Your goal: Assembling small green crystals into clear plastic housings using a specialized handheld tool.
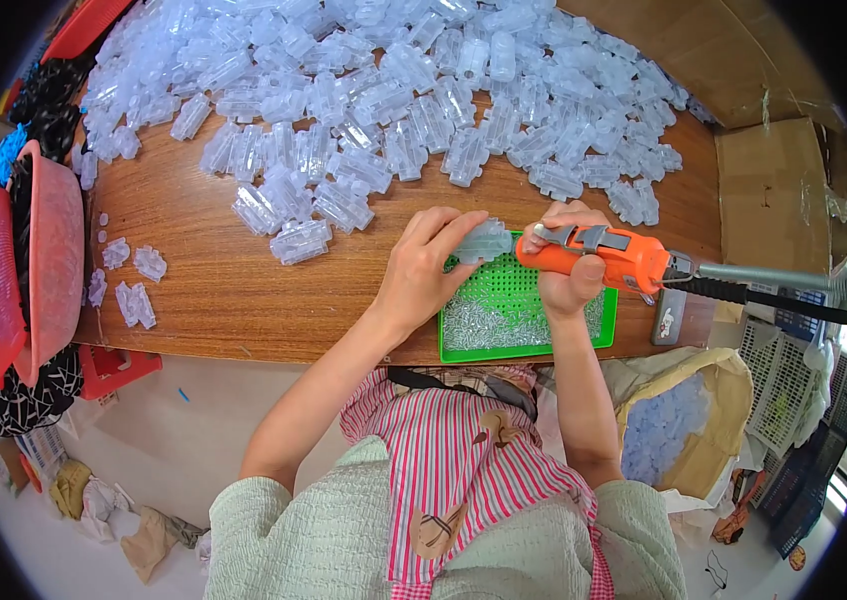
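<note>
My left hand (pixel 421 262) grips a clear plastic part (pixel 485 243) between thumb and fingers, over the rim of a green tray. In my right hand (pixel 572 270) is an orange power screwdriver (pixel 632 259) with a grey lever, lying sideways. Its front end points left and meets the right end of the clear part; the exact contact is too small to make out. Beneath both hands the green tray (pixel 499 355) holds a mass of small shiny metal pieces, probably screws. A cable and a hose (pixel 774 280) run from the screwdriver's rear to the right.
A large heap of clear plastic parts (pixel 374 95) covers the far side of the brown table (pixel 204 290). Cardboard (pixel 774 185) stands at the right. Pink and red basins (pixel 49 260) are at the left. A sack (pixel 734 400) of clear parts sits below the table's right edge.
</note>
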{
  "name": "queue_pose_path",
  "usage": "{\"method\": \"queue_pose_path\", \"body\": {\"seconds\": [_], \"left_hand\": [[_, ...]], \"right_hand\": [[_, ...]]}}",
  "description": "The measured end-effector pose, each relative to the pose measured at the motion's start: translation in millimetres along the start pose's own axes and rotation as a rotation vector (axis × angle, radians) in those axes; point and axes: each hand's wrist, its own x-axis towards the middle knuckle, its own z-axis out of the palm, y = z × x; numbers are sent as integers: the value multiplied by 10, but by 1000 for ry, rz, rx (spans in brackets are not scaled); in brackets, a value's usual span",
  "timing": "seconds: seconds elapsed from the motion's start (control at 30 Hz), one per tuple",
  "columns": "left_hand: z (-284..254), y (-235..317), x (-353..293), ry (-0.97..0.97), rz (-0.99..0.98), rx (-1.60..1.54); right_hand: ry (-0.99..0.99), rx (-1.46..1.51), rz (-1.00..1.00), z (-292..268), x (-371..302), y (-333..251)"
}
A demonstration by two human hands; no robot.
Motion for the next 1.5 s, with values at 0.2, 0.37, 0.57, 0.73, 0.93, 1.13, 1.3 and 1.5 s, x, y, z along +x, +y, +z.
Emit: {"method": "queue_pose_path", "body": {"seconds": [0.2,0.37,0.57,0.73,0.93,1.13,1.3,1.5], "left_hand": [[14,-21,-7,16,-4,-4],[7,-7,-12,-4,-29,-37],[18,-3,-17,27,-14,-35],[10,-18,-22,17,-6,-23],[-12,-40,-3,3,1,-29],[-21,-19,6,10,16,-27],[-56,20,-106,34,9,5],[-717,335,-335,35,-246,387]], "right_hand": [[-96,70,-108,39,77,-412],[-229,212,-229,294,210,-599],[-190,128,-140,390,218,-421],[-107,85,-51,473,207,-338],[-260,-43,-104,438,167,-255],[-262,-160,-178,464,136,-239],[-233,11,-86,412,276,-400],[-127,14,186,142,491,-852]]}}
